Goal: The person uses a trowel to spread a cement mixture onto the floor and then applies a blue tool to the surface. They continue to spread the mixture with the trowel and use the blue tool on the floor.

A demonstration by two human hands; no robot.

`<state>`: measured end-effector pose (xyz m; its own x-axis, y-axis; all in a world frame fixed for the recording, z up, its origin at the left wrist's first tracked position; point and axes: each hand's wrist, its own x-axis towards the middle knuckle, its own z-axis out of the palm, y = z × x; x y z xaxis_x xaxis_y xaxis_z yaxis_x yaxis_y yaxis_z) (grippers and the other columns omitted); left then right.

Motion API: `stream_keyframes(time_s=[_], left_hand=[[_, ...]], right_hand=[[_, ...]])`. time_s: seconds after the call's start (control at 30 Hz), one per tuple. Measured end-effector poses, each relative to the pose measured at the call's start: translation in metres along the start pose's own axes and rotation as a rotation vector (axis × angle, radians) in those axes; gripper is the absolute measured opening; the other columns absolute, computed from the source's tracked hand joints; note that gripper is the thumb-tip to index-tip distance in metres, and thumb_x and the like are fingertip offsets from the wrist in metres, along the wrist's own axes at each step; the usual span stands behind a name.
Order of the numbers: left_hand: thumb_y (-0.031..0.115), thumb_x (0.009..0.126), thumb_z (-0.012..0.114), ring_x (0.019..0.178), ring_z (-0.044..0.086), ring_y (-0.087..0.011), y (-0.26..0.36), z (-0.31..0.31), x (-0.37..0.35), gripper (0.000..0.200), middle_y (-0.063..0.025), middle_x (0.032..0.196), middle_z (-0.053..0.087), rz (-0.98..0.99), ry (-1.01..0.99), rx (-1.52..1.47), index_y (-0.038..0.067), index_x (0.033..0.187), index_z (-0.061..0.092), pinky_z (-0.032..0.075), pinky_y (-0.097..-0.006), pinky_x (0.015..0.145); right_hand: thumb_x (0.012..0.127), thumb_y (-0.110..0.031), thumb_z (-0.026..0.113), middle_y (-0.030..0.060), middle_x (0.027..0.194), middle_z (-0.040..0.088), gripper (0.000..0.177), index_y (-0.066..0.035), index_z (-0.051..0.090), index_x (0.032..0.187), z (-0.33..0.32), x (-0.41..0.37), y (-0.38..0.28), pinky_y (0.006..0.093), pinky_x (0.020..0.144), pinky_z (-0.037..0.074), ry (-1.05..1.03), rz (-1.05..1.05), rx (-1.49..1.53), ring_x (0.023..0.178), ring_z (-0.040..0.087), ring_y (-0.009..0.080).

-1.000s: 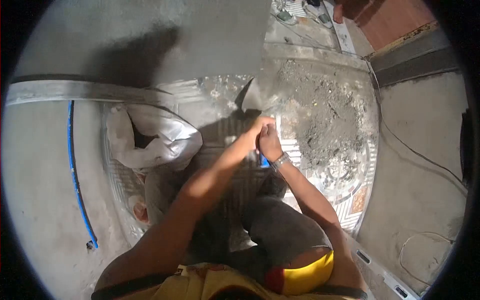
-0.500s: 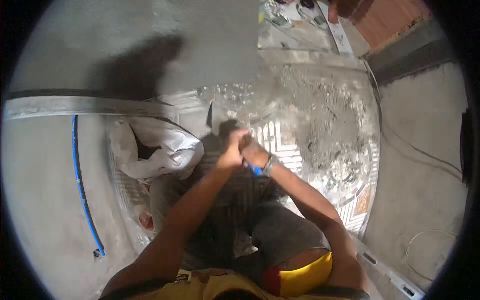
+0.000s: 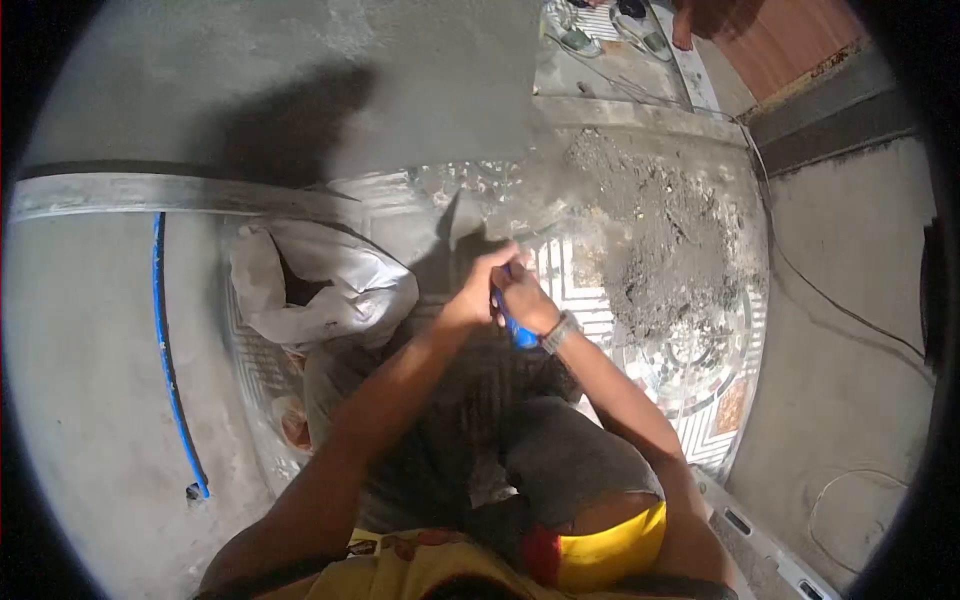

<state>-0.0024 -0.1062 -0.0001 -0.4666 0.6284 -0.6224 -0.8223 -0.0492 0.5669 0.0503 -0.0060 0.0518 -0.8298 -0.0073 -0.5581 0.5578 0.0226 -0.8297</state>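
Both of my hands meet in front of my knees over the tiled floor. My right hand [image 3: 527, 300], with a watch [image 3: 560, 333] on its wrist, is closed around a blue-handled tool [image 3: 521, 335]. The rounded handle end sticks out below the palm toward me. Pressed against the other side of the handle is my left hand [image 3: 480, 290], its fingers bent around it. The tool's far end is mostly hidden behind my fingers; I cannot tell its kind.
A white sack [image 3: 345, 290] with its mouth open stands left of my hands. Grey mortar rubble [image 3: 675, 250] lies spread on the right. A blue conduit [image 3: 168, 370] runs along the left wall, and a long level [image 3: 765, 545] lies at lower right. Sandals [image 3: 642, 40] are at the top.
The view has shifted slightly, so the surroundings sit a little farther right. My hands stay together, and more of the blue handle now shows between them.
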Motion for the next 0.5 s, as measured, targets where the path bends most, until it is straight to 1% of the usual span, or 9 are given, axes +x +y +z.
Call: stream_keyframes(time_s=[0.07,0.1,0.13,0.17,0.27,0.33,0.4,0.47,0.5], left_hand=[[0.043,0.081,0.055,0.086,0.056,-0.0165,0.022,0.028,-0.017,0.054,-0.0101,0.107,0.053,0.022,-0.022,-0.287,0.011,0.122,0.041,0.049,-0.0314,0.061],[0.048,0.078,0.057,0.088,0.055,-0.0175,0.023,0.038,-0.02,0.055,-0.0087,0.102,0.055,0.114,0.034,-0.199,0.008,0.115,0.053,0.047,-0.0326,0.068],[0.05,0.077,0.058,0.088,0.056,-0.0185,0.026,0.027,0.001,0.058,-0.0083,0.103,0.055,-0.041,0.027,-0.129,0.008,0.116,0.052,0.047,-0.0329,0.069],[0.048,0.076,0.059,0.085,0.056,-0.0187,0.025,0.031,-0.006,0.054,-0.008,0.098,0.056,0.019,-0.033,-0.056,0.008,0.112,0.054,0.048,-0.0325,0.068],[0.044,0.075,0.061,0.08,0.057,-0.0187,0.029,0.025,-0.01,0.042,-0.0073,0.089,0.059,0.05,0.02,-0.125,0.009,0.099,0.058,0.047,-0.0314,0.065],[0.039,0.074,0.063,0.073,0.057,-0.0179,0.018,0.012,0.014,0.031,-0.0059,0.079,0.06,0.056,0.128,-0.357,0.009,0.082,0.058,0.046,-0.0304,0.06],[0.04,0.073,0.063,0.062,0.053,-0.0163,0.022,0.018,0.015,0.031,-0.0031,0.072,0.057,-0.068,0.111,-0.203,0.01,0.078,0.056,0.041,-0.029,0.05],[0.048,0.071,0.059,0.044,0.045,-0.0117,0.026,0.025,0.012,0.032,0.0019,0.062,0.052,-0.136,0.06,0.004,0.017,0.075,0.053,0.025,-0.0258,0.032],[0.049,0.07,0.06,0.043,0.044,-0.0119,0.032,0.031,0.012,0.034,0.0012,0.062,0.053,-0.172,0.159,0.024,0.016,0.077,0.054,0.024,-0.0257,0.032]], right_hand=[[0.092,-0.023,0.033,0.0167,0.073,0.055,0.037,0.009,0.04,0.111,-0.009,0.019,0.007,0.0339,0.051,0.048,-0.043,-0.026,-0.01,0.055,0.057,0.0244],[0.091,-0.021,0.036,0.0173,0.076,0.056,0.035,0.008,0.042,0.109,-0.012,0.026,0.007,0.0349,0.054,0.049,-0.05,0.045,0.069,0.057,0.058,0.0257],[0.091,-0.021,0.036,0.0191,0.077,0.056,0.035,0.009,0.044,0.107,-0.018,0.026,0.007,0.0365,0.057,0.049,0.022,-0.038,0.041,0.058,0.057,0.0284],[0.09,-0.019,0.039,0.0175,0.076,0.056,0.027,0.006,0.047,0.096,-0.016,0.021,0.007,0.0361,0.059,0.048,0.128,-0.068,0.02,0.064,0.058,0.0266],[0.081,-0.012,0.05,0.0208,0.084,0.055,0.017,0.004,0.051,0.086,-0.013,0.024,0.021,0.0394,0.073,0.046,0.159,-0.664,-0.78,0.084,0.056,0.0307],[0.083,-0.014,0.047,0.0214,0.079,0.055,0.02,0.005,0.05,0.089,-0.013,0.034,0.016,0.0406,0.071,0.047,-0.014,-0.335,-0.373,0.081,0.057,0.0322],[0.088,-0.016,0.041,0.0209,0.073,0.055,0.024,0.007,0.049,0.091,-0.018,0.015,-0.02,0.0414,0.067,0.048,0.002,-0.009,0.066,0.073,0.059,0.0329],[0.088,-0.016,0.039,0.0281,0.093,0.055,0.028,0.01,0.051,0.09,-0.01,0.001,-0.026,0.0376,0.055,0.049,0.226,-0.018,-0.111,0.062,0.06,0.0315],[0.089,-0.016,0.038,0.0279,0.094,0.054,0.029,0.01,0.049,0.093,-0.003,0.028,0.012,0.0376,0.056,0.049,0.309,-0.352,-0.355,0.063,0.06,0.0316]])
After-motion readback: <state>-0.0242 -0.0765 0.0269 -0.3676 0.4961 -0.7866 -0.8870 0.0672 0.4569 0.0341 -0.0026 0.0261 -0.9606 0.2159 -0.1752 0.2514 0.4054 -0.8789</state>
